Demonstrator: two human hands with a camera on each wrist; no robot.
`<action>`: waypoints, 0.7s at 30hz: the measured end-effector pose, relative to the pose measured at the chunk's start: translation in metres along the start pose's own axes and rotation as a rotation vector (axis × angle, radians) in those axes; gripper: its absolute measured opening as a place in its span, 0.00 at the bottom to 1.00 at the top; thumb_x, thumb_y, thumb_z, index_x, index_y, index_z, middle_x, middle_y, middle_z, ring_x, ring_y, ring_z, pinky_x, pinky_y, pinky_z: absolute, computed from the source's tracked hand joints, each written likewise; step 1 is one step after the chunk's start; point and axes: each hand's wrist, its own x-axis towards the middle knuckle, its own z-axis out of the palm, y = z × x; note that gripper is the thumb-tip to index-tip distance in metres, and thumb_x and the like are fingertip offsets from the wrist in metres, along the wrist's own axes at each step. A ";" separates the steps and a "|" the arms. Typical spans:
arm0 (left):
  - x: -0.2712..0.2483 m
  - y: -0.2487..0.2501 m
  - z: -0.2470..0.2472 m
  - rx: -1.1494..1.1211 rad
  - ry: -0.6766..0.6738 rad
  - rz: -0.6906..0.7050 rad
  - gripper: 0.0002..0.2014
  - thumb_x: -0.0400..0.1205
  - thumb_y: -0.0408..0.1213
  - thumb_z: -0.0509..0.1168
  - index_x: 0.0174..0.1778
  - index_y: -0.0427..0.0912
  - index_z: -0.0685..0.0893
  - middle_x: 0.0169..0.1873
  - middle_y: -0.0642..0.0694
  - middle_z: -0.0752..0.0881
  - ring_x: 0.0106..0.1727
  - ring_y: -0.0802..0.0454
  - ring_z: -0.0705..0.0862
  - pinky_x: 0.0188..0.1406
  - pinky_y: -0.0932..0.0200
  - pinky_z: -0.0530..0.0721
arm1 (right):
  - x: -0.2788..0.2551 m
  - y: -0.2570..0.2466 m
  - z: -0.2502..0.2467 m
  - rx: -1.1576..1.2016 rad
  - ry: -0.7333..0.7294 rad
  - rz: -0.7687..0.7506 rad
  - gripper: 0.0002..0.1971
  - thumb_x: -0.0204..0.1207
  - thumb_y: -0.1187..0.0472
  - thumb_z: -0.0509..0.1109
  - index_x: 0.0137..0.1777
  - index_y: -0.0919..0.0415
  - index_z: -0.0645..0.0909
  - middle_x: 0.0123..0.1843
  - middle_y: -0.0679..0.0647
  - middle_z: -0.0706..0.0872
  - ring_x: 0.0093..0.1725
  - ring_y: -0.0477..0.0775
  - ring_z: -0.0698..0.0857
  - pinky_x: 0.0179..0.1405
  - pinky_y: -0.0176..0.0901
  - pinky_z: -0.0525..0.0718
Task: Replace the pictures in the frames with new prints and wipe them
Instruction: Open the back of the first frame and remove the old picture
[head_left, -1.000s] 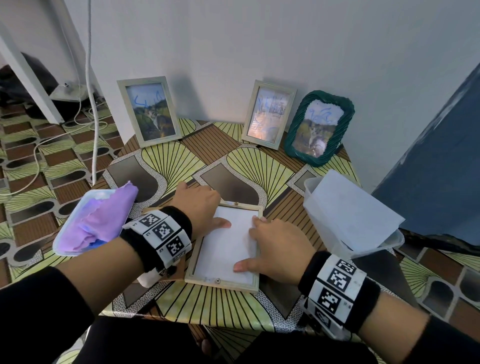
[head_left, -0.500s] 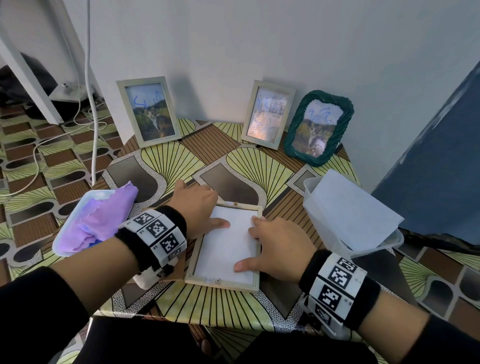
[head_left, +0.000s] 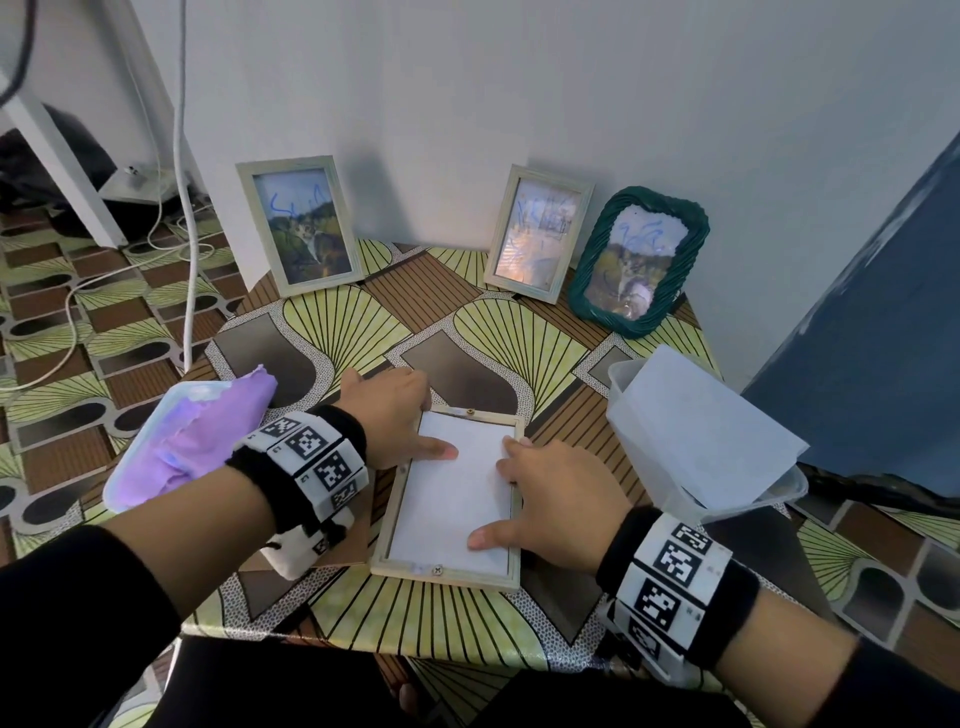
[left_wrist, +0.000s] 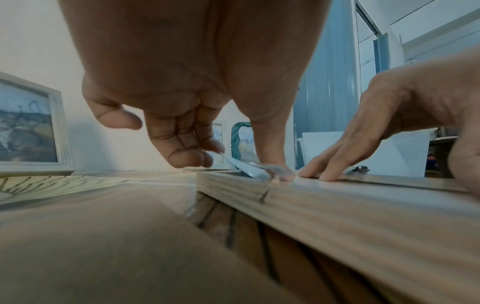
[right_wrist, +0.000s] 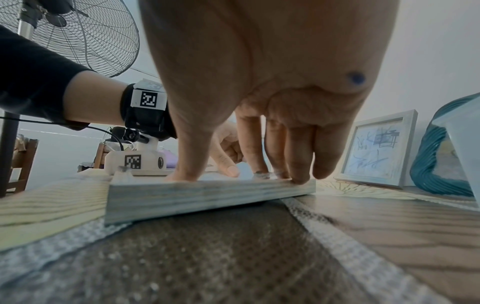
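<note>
A pale wooden frame (head_left: 447, 571) lies face down in the middle of the table, with a white print (head_left: 452, 499) set in its back. My left hand (head_left: 410, 421) is at the frame's far left corner, its thumb flat on the print. In the left wrist view its curled fingertips (left_wrist: 205, 158) lift one corner of the print (left_wrist: 241, 167) against the thumb. My right hand (head_left: 550, 499) presses straight fingers on the frame's right rail (right_wrist: 207, 197), with its thumb on the print near the front edge.
Three frames with scribbled-over pictures stand against the wall: two pale ones (head_left: 301, 228) (head_left: 537, 234) and a green woven one (head_left: 636, 265). A clear tub (head_left: 618, 379) with white sheets stands at the right. A purple cloth (head_left: 192, 441) lies at the left. A brown backing board (head_left: 358, 540) lies under my left wrist.
Almost nothing has moved. My left wrist has shifted slightly, and both hands stay on the face-down frame and its print.
</note>
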 end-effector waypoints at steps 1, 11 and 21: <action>0.000 0.000 -0.001 -0.028 0.004 -0.004 0.27 0.70 0.71 0.68 0.50 0.53 0.71 0.45 0.57 0.75 0.48 0.55 0.73 0.57 0.46 0.66 | 0.000 0.000 0.000 -0.003 0.005 -0.002 0.39 0.66 0.23 0.66 0.61 0.58 0.81 0.68 0.53 0.79 0.62 0.58 0.81 0.50 0.49 0.78; -0.001 -0.005 -0.008 -0.365 0.042 0.007 0.23 0.66 0.52 0.82 0.49 0.51 0.80 0.36 0.54 0.85 0.39 0.57 0.82 0.37 0.60 0.75 | -0.003 0.004 0.001 0.025 0.014 -0.036 0.36 0.69 0.25 0.65 0.62 0.56 0.78 0.72 0.53 0.76 0.61 0.56 0.80 0.51 0.48 0.76; -0.003 -0.008 -0.012 -0.376 0.111 0.043 0.16 0.64 0.47 0.84 0.39 0.51 0.84 0.39 0.53 0.85 0.41 0.56 0.82 0.34 0.63 0.74 | -0.006 0.005 0.000 0.058 0.022 -0.054 0.38 0.70 0.27 0.66 0.68 0.56 0.77 0.80 0.53 0.71 0.68 0.56 0.78 0.63 0.51 0.80</action>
